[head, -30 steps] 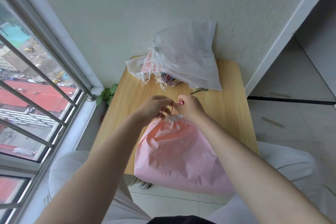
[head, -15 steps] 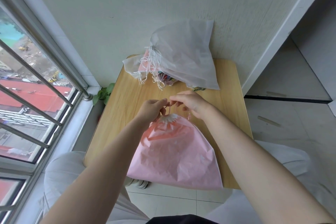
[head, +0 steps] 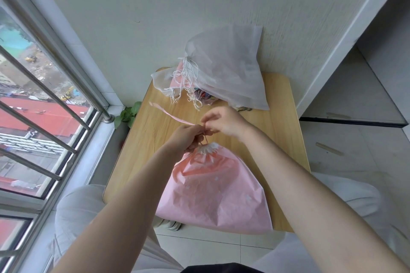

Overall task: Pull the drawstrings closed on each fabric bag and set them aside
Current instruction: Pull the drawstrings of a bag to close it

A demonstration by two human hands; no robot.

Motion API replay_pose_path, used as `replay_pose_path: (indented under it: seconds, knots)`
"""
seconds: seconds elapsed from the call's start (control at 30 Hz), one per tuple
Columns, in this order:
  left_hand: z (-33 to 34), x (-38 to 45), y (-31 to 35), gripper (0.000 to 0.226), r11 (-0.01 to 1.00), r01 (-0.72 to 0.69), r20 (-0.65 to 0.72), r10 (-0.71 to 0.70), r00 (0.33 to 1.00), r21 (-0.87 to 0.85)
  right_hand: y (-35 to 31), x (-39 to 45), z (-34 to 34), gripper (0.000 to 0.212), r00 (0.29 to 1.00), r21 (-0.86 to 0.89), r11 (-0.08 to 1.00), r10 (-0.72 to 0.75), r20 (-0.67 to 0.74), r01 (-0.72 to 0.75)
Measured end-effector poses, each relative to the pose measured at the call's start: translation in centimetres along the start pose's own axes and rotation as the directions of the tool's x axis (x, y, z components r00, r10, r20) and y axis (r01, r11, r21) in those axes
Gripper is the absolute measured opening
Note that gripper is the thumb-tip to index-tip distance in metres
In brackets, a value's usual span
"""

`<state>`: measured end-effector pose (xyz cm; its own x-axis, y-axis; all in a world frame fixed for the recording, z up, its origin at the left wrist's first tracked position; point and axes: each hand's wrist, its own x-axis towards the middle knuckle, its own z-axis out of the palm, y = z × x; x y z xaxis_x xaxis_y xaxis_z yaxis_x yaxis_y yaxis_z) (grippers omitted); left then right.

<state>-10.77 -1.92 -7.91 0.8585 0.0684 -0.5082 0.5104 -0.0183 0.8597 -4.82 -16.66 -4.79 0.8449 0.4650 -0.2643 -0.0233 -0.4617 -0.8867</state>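
A pink fabric bag (head: 216, 190) lies on the small wooden table (head: 281, 139) with its mouth gathered into a tight white ruffle (head: 207, 148). My left hand (head: 188, 139) grips the pink drawstring (head: 170, 116) just above that ruffle, and one end of the string stretches out up and to the left over the table. My right hand (head: 224, 121) pinches the string close beside the left hand's fingers. At the back of the table, against the wall, lies a pile of white fabric bags (head: 224, 68) with white drawstrings (head: 187, 77) hanging loose.
A barred window (head: 44, 122) runs along the left. A small green plant (head: 127, 114) sits in the corner beside the table. A colourful printed item (head: 203, 96) peeks from under the white bags. A white wall post (head: 346, 35) and tiled floor (head: 355, 153) lie to the right.
Both hands have stayed together above the gathered mouth. One end of the pink drawstring now stretches out to the upper left.
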Motion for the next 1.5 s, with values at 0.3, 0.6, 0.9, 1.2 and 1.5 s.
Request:
replay_pose_path:
  seconds: [0.3,0.6,0.9,1.2,1.5]
  knots:
    - [-0.5,0.0,-0.4,0.026,0.999,0.048,-0.008,-0.048,0.999,-0.026,2.6,-0.8,0.5,0.006,0.994,-0.084,0.996,-0.005,-0.106,-0.004]
    - [0.0,-0.4,0.3,0.006,0.980,-0.143,0.037,0.139,0.990,0.138,2.3,-1.5,0.1,0.035,0.995,0.083,0.995,0.052,0.089,-0.060]
    - [-0.3,-0.1,0.4,0.019,0.898,-0.216,-0.028,0.244,0.969,0.383,1.2,-1.6,1.0,0.027,0.999,-0.161,0.987,-0.018,-0.029,0.013]
    - [-0.4,-0.1,0.9,0.020,0.883,-0.057,-0.138,0.136,0.981,0.466,2.3,-1.6,1.5,0.014,0.977,-0.316,0.944,-0.147,-0.152,0.092]
    - [0.6,-0.7,1.8,0.017,0.609,-0.135,-0.024,0.245,0.969,0.781,2.4,-1.4,1.5,0.014,0.973,-0.514,0.847,-0.214,-0.090,0.138]
